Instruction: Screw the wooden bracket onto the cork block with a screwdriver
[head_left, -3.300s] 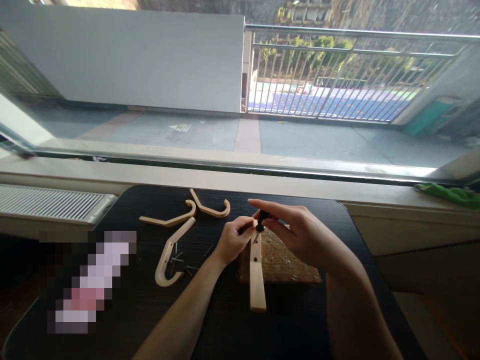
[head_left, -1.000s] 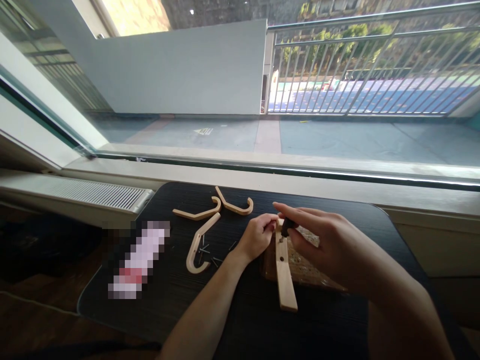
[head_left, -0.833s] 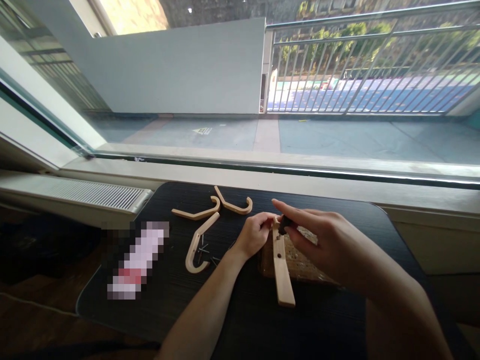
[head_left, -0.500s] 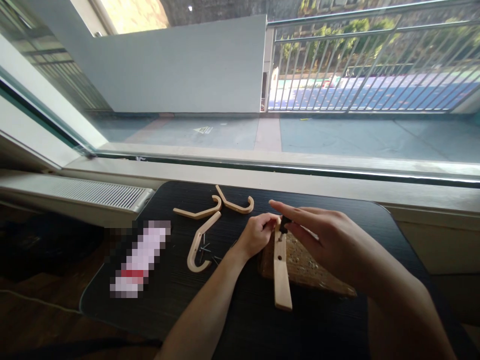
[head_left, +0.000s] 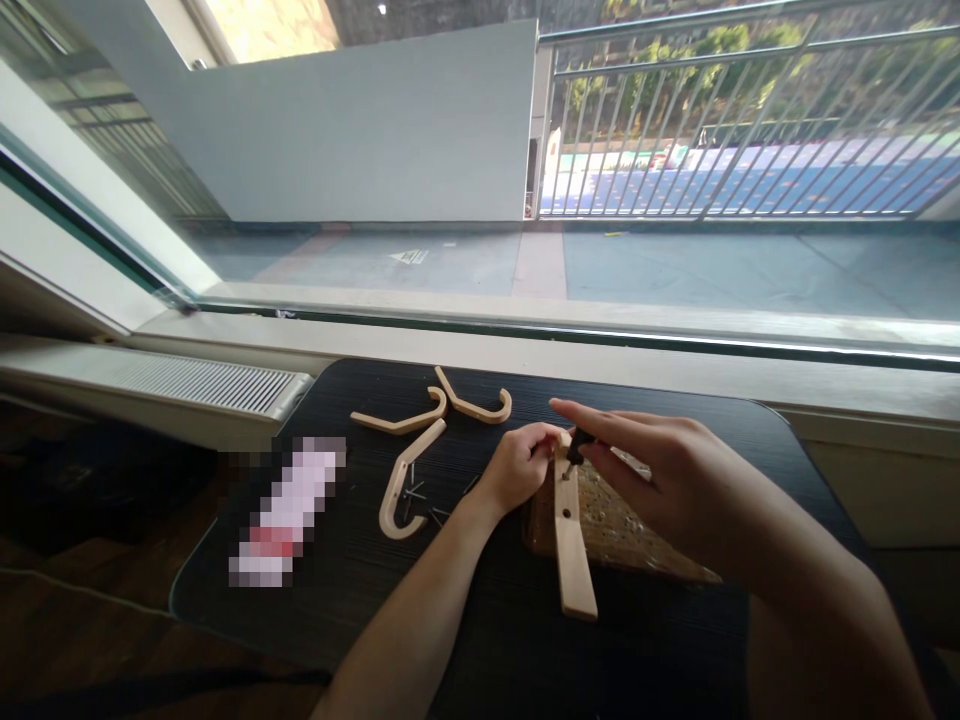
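Note:
With fingers curled, my left hand [head_left: 526,465] grips the far end of a pale wooden hook [head_left: 574,560], whose straight arm points toward me. The hook lies over the edge of a brown wooden block [head_left: 622,530] pitted with small holes. Between the thumb and fingers of my right hand [head_left: 660,460] is a short black-handled screwdriver [head_left: 576,446]. Its tip meets the hook at the upper hole; a second dark hole shows below. Part of the handle is hidden by my fingers.
Three more wooden hooks, a near one [head_left: 391,490], a far-left one [head_left: 401,425] and a far-right one [head_left: 476,408], lie on the black table [head_left: 315,620]. Several screws [head_left: 412,490] sit beside the near one. A blurred pink item [head_left: 300,510] is at left, by a radiator [head_left: 202,385].
The view has shifted slightly, moving everything a little to the right. The screwdriver leans somewhat more to the right, and both hands keep their places at the hook.

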